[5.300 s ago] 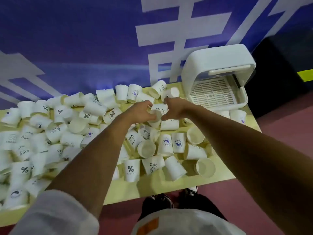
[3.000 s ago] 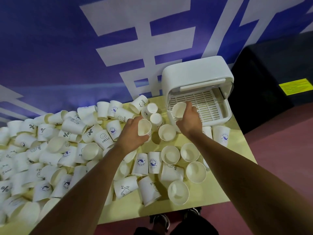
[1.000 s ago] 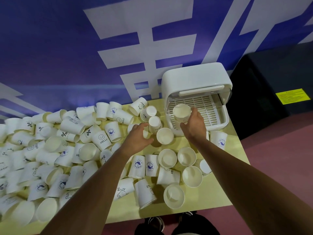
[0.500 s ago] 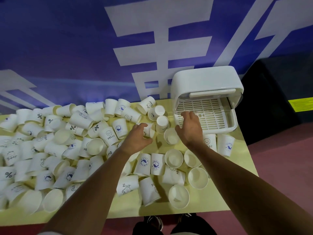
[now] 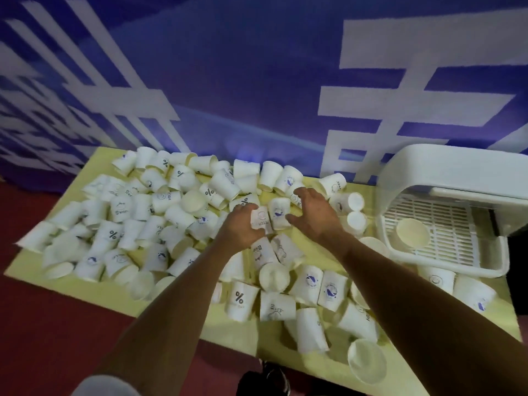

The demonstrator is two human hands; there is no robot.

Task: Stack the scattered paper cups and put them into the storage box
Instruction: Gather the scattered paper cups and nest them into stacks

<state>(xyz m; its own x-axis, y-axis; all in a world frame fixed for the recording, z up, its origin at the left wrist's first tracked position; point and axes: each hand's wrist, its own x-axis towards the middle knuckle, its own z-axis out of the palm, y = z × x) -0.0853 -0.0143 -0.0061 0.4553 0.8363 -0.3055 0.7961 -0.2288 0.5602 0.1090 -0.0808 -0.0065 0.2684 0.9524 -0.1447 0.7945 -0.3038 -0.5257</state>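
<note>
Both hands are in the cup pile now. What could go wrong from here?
The HELLO cup that the left hand grips lies wedged among others, so lifting it could send neighbours rolling. The right forearm crosses close to cups at the front edge of the table; the open-mouthed cup there might get knocked to the floor.

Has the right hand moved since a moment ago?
Yes. The right hand left the front rim of the storage box and went left, over the scattered paper cups, where the left hand grips one cup.
</note>
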